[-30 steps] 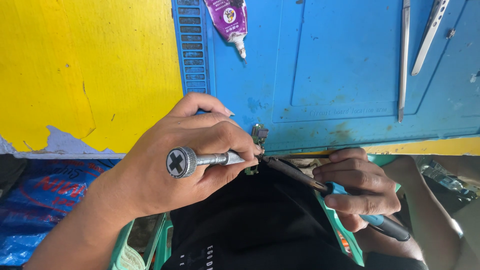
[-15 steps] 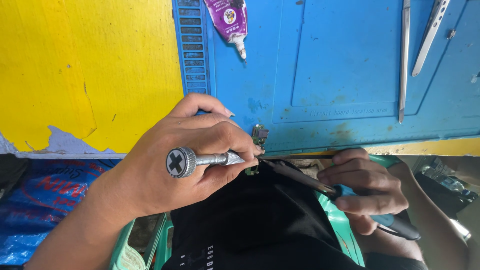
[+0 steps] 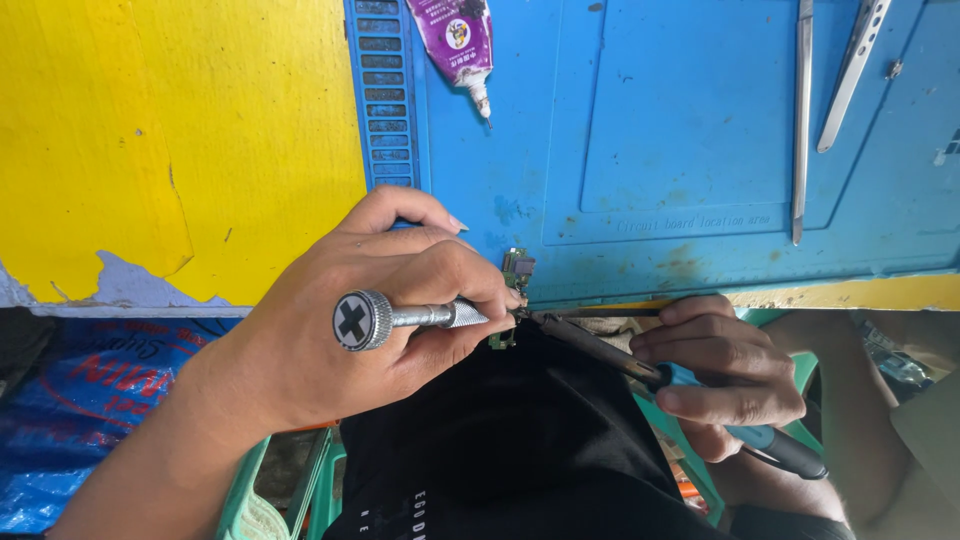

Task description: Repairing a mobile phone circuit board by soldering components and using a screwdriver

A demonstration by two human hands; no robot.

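Observation:
My left hand (image 3: 320, 340) grips a silver precision tool (image 3: 405, 318) with a cross-marked round cap. Its tip points right at a small green circuit board (image 3: 517, 268) sitting on the near edge of the blue work mat (image 3: 680, 130). My right hand (image 3: 725, 375) holds a soldering iron (image 3: 600, 350) with a blue and black handle. The iron's dark shaft reaches left to the board, where it meets the silver tool's tip. The board's lower part is partly hidden behind both tips.
A purple glue tube (image 3: 462, 40) lies at the top of the mat. Two metal tweezers (image 3: 803, 110) lie at the top right. A yellow tabletop (image 3: 150, 130) with chipped paint is on the left. Black clothing (image 3: 500, 450) fills the lower middle, with a blue bag (image 3: 70, 400) lower left.
My right hand has shifted slightly with the soldering iron. The left hand and the silver tool stay where they were.

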